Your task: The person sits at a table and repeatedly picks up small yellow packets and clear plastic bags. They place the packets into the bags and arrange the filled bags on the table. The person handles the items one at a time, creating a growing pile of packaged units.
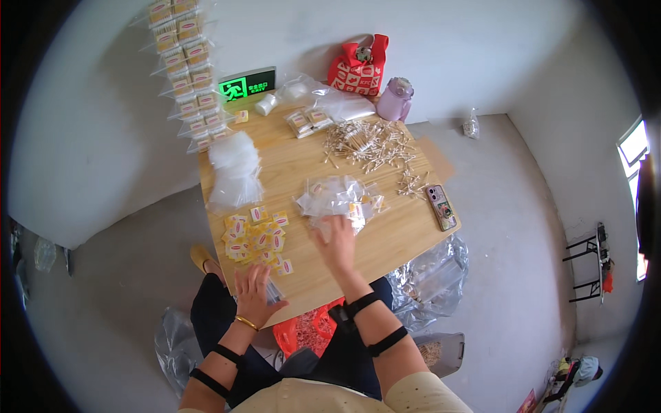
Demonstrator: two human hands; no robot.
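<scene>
Pale walls and a grey floor surround a light wood-grain table (pixel 292 168), on which a loose heap of clear plastic packets (pixel 333 195) lies near the middle; some yellow labels show through it. Against the near edge of that heap is the right hand (pixel 335 244), its fingers bent down onto the plastic; whether they pinch a packet, I cannot tell. Well to the near left of the heap, at the table's edge, the left hand (pixel 253 290) is palm down with its fingers loosely spread, nothing visibly clasped, over some flat clear plastic (pixel 274 292). Between this hand and the heap, on the heap's left, lie scattered yellow-and-white label cards (pixel 255 239). Farther left of the heap is a stack of empty clear bags (pixel 234 168). Just beyond the heap, toward the right, spreads a pile of loose cotton swabs (pixel 368 143), and directly beyond stand filled swab packets (pixel 319 118). Well to the heap's right lies a smartphone (pixel 438 204). At the far side from the heap are a green lit exit sign (pixel 248 84), a red-and-white tote bag (pixel 358 72) and a lilac jug (pixel 394 101).
</scene>
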